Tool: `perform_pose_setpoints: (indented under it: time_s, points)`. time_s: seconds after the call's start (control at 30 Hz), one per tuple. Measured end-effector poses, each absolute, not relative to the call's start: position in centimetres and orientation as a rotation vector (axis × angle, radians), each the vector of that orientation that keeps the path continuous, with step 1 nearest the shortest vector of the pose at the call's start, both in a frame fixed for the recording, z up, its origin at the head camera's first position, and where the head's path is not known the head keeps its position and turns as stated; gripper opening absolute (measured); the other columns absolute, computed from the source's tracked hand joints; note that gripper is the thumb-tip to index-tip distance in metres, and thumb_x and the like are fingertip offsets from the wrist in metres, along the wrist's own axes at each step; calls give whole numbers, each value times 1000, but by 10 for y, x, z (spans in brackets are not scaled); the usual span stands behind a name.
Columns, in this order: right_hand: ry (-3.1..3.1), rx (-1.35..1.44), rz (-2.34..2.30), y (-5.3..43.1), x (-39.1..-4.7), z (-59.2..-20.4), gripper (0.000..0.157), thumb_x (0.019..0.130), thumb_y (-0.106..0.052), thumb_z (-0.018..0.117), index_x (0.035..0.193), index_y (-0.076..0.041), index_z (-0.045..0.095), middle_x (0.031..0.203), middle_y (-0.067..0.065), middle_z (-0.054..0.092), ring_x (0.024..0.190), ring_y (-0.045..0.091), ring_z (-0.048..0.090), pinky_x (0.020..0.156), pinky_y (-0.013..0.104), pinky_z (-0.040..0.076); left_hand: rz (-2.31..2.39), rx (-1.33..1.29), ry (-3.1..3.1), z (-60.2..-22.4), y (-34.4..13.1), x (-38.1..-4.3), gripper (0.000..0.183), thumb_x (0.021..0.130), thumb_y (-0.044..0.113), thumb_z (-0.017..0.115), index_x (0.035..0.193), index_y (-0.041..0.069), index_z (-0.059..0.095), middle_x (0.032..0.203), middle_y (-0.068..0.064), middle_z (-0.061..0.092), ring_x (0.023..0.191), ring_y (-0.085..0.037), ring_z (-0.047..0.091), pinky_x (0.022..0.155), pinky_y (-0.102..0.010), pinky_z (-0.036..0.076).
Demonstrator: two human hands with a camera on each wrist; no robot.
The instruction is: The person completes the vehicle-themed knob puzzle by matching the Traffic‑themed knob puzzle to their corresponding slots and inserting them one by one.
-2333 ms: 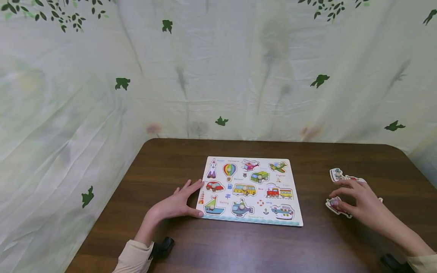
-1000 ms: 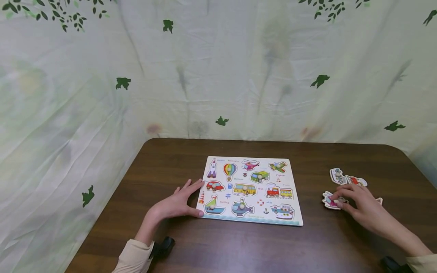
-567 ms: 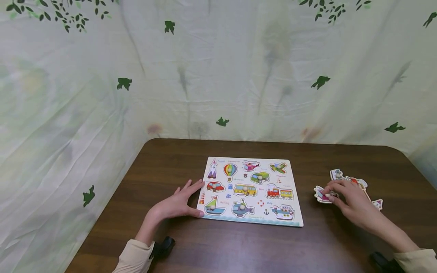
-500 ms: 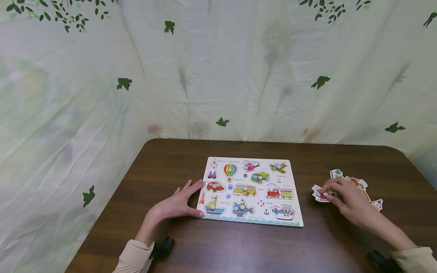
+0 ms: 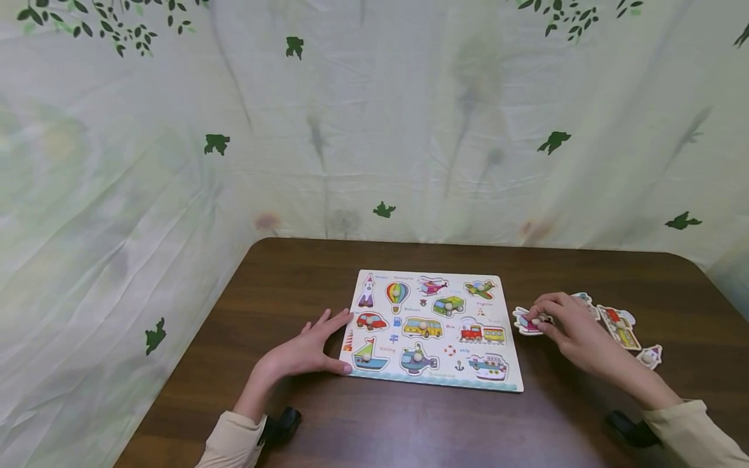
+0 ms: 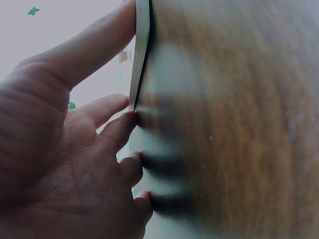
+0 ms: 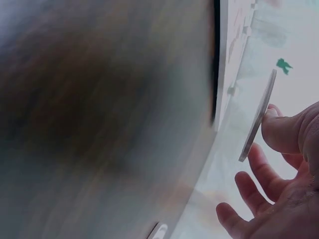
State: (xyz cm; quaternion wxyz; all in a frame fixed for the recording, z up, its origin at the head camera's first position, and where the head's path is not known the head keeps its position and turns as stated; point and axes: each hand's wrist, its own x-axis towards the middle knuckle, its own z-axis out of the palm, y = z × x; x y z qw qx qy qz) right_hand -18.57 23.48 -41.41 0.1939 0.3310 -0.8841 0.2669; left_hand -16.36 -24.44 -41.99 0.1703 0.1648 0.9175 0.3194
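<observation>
My left hand (image 5: 304, 351) lies at the left side of a white puzzle board (image 5: 404, 383) printed with vehicles. Its thumb and spread fingers touch the edge; the left wrist view shows the board edge (image 6: 141, 45) between them and the fingertips on the table. Just off the board's right side, my right hand (image 5: 576, 331) pinches a pink, white-rimmed puzzle piece (image 5: 525, 323) between thumb and fingers. Seen edge-on in the right wrist view, the puzzle piece (image 7: 256, 122) is raised off the table, the other fingers loosely bent below it.
Beyond the right hand lie other loose puzzle pieces: a red-and-yellow one (image 5: 621, 328), a small pale one (image 5: 651, 356) and one partly behind the hand (image 5: 585, 299). A brown wooden table (image 5: 409, 429) bears everything, with a leaf-patterned cloth (image 5: 351, 130) hanging behind.
My right hand has gripped the pink puzzle piece and carried it left, up to the board's right edge, uncovering the other loose pieces. My left hand stays at the board.
</observation>
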Motion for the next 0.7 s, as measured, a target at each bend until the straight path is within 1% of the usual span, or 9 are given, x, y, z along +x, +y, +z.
perform_pose_setpoints:
  time_s: [0.27, 0.5, 0.7]
  points:
    - [-2520, 925, 801, 222, -196, -412, 29, 81, 9, 72, 92, -17, 65, 105, 4, 60, 100, 26, 48, 82, 42, 30, 906, 458, 2609, -418, -243, -163, 98, 77, 40, 83, 155, 14, 31, 161, -6, 24, 149, -34, 3, 114, -62, 0]
    - [-2564, 913, 834, 213, -203, -409, 27, 84, 9, 70, 93, -17, 65, 107, 6, 60, 103, 29, 46, 86, 45, 30, 919, 476, 2602, -418, -244, -163, 98, 77, 39, 83, 155, 13, 31, 161, -5, 24, 149, -34, 2, 114, -63, 0]
    - [-2607, 897, 851, 205, -210, -407, 24, 86, 6, 70, 93, -16, 66, 108, 7, 59, 102, 28, 45, 82, 42, 32, 932, 507, 2604, -417, -245, -161, 97, 77, 38, 83, 154, 12, 32, 161, -8, 25, 149, -36, 3, 113, -63, 0]
